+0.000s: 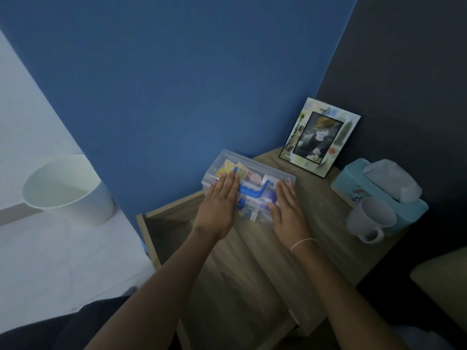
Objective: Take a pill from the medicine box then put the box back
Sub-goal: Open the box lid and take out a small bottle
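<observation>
Medicine box: clear plastic rectangular medicine box [249,184] with a blue carry handle [249,192] on its closed lid; it stands on the wooden tabletop [316,223], toward the far-left corner against the blue wall [177,84].
Long axis: runs from about 10 o'clock to 4 o'clock across the view.
Left hand: left hand [219,200] lies flat on the lid's 10 o'clock end, fingers [231,180] extended and together, gripping nothing.
Right hand: right hand [288,205] lies flat on the 4 o'clock end, fingers [286,189] likewise spread straight, not closed on anything.
Key relation: the handle and the blue front latch [241,204] sit between the two hands; the latch is just beside the left thumb, so the left hand is judged nearer to it.
Contents: coloured packets visible through the lid; no single pill can be made out.
Stage: judged that the box is being steadied, either ahead of opening or after closing; cannot tell which.
Risk: box sits near the tabletop's left edge; a push toward 9 o'clock could tip it off.
Bystanders: decorated picture frame [319,137] at 1 o'clock, pale mug [370,219] and teal tissue box [379,193] at 3 o'clock, all well apart.
</observation>
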Available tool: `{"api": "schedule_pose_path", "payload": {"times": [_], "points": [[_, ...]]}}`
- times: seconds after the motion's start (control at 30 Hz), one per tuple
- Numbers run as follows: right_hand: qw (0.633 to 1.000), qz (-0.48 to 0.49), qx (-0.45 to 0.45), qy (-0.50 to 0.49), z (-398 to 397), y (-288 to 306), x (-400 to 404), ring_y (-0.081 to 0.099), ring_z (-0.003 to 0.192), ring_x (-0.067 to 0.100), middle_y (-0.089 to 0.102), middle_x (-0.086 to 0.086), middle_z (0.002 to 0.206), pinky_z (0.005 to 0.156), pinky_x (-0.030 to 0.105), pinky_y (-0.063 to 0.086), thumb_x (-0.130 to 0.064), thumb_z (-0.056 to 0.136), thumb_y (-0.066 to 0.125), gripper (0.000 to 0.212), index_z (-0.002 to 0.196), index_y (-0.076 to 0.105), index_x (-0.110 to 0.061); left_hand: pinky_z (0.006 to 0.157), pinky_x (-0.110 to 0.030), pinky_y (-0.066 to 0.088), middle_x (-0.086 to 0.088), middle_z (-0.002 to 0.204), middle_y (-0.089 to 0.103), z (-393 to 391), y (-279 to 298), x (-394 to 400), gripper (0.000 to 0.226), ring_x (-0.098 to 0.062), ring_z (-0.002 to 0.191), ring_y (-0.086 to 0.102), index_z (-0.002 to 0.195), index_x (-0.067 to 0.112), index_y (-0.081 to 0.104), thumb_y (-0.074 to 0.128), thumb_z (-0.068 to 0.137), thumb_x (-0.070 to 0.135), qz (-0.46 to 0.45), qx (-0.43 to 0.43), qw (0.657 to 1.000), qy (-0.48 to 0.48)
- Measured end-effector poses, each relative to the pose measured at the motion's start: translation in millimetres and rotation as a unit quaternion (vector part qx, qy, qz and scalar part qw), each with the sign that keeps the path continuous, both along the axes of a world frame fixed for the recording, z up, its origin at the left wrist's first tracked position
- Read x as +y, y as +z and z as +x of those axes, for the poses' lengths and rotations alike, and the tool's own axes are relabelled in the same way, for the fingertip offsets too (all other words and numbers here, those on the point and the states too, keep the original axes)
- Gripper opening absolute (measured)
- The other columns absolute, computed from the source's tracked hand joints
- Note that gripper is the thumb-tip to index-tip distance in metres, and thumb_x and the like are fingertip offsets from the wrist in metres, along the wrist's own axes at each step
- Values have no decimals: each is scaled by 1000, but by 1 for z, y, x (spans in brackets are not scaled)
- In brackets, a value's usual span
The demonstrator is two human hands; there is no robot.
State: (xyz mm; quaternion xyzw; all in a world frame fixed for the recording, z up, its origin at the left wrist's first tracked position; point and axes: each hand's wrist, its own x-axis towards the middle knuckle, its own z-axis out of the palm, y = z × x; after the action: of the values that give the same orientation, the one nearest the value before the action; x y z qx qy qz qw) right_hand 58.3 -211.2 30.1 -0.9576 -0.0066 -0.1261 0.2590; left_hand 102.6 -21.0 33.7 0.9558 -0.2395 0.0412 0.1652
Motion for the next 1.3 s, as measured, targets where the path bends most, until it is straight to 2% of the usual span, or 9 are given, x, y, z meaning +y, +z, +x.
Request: {"api": "schedule_pose_path", "payload": {"times": [0.2,0.4,0.5,0.67,0.8,0.97,1.1,1.3], "points": [[999,31,-12,-8,5,-9,-10,4,148,13,17,5,160,117,29,11,-31,99,40,57,148,22,-9,123,-37,3,-4,162,-5,5,-3,-12,59,-21,149,-4,151,11,-2,25,101,25,4,-1,1000,9],[1000,27,6,-14,12,-5,-20,4,148,14,15,4,160,118,29,9,-30,99,40,57,149,21,-10,121,-36,0,0,162,-6,24,2,-12,59,-18,149,-5,151,15,-3,27,100,19,34,6,999,-35],[1000,13,20,-10,17,-2,-30,1,147,11,13,2,161,115,24,6,-31,100,39,57,149,19,-12,121,-38,1,-1,162,-3,36,7,-8,61,-17,149,-1,151,15,-3,29,99,15,58,-6,997,-53],[999,-4,-6,-36,25,-4,-34,8,148,19,16,9,159,117,27,11,-24,100,42,52,146,27,-4,122,-40,2,-3,162,-3,46,9,-4,75,-22,149,-2,151,19,-5,36,89,6,47,6,998,-33],[998,8,-20,-52,31,-7,-35,11,148,21,22,9,158,118,31,14,-22,99,43,51,144,30,-2,123,-40,3,-2,162,-7,52,10,-13,78,-22,149,-6,151,19,-6,38,88,5,35,29,998,-33],[999,1,-9,-48,36,-6,-39,5,146,14,20,7,158,115,25,7,-26,100,41,53,146,27,-5,122,-39,4,-2,162,-8,55,9,-17,80,-22,149,-7,151,19,-6,39,87,4,30,30,999,-25],[999,-4,-10,-47,35,-7,-39,4,146,15,19,7,159,115,26,9,-26,100,40,53,147,25,-5,122,-40,4,-2,162,-9,53,9,-17,81,-21,149,-8,151,18,-6,40,86,4,33,26,999,-23],[998,-16,25,-50,38,0,-37,1,148,17,15,7,160,113,22,3,-26,101,37,54,148,20,-6,122,-45,4,-1,162,-9,54,15,-17,81,-22,149,-8,151,19,-7,40,87,6,63,41,997,-19]]}}
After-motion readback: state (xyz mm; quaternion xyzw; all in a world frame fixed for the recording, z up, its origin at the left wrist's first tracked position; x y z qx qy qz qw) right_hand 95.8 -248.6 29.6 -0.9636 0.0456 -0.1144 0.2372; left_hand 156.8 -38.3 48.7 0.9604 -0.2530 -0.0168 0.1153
